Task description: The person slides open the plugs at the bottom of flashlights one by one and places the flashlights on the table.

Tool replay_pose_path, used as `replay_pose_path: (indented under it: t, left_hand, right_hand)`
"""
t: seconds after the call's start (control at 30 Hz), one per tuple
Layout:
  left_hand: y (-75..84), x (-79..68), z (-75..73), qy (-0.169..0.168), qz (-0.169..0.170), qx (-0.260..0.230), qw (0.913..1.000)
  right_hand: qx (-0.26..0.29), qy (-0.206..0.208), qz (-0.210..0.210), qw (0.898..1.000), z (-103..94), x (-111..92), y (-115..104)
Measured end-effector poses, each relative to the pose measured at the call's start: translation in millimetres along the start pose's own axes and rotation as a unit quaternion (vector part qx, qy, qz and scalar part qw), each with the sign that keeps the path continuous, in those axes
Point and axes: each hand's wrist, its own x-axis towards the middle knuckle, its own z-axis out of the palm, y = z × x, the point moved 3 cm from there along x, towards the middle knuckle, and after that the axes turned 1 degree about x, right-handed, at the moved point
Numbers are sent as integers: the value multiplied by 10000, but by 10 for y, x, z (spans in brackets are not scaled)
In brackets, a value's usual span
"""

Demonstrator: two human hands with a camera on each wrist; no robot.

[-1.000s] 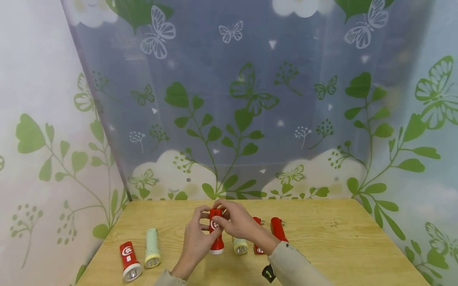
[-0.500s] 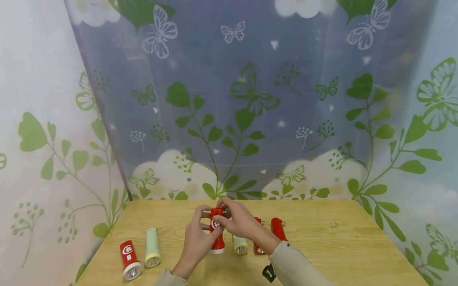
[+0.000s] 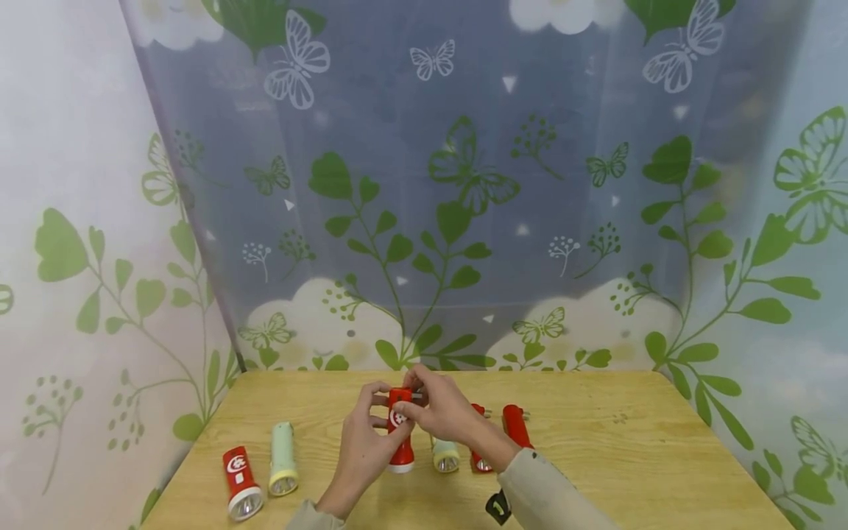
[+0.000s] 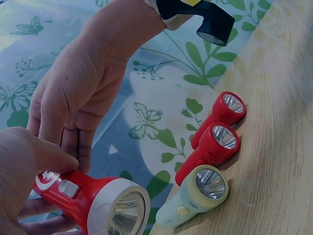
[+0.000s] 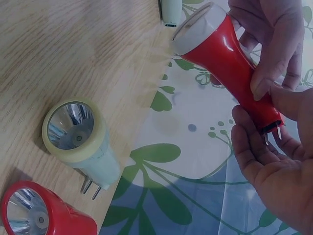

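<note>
My left hand [image 3: 367, 434] holds a red flashlight [image 5: 237, 68] with a white head [image 4: 120, 210], fingers round its body. It is raised over the table with its head toward me; a round white logo and a grey switch [image 4: 69, 188] show on its side. My right hand [image 5: 279, 181] is at the tail end, thumb on the red body and fingers curled beneath. Two metal plug prongs [image 5: 273, 133] stick out of the tail, between the thumb and fingers. In the left wrist view the left palm is partly cut off, and the right hand [image 4: 73, 93] hides the tail.
A pale green flashlight [image 3: 446, 456] and two red ones [image 3: 481, 460] [image 3: 515, 425] lie to the right, partly behind my right forearm. Left of my hands lie another red flashlight [image 3: 238, 478] and another pale green one [image 3: 283, 456]. A patterned curtain [image 3: 424, 184] hangs behind the wooden table.
Metal prongs now show at the tail of the held flashlight, between it and my right fingers. The right fingers have shifted very slightly; the left hand keeps its hold.
</note>
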Motion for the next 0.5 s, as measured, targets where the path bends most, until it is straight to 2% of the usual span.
replay_pose_path:
  t: [0.27,0.5]
  left_hand:
    - [8,21,-12,-10,-138,12,9999]
    - [48,45,-38,90,-132,-31,9999]
  right_hand:
    - [-26,-117,225,9997,-23,1,15]
    - [188,423,315,9984,-180,-68,27]
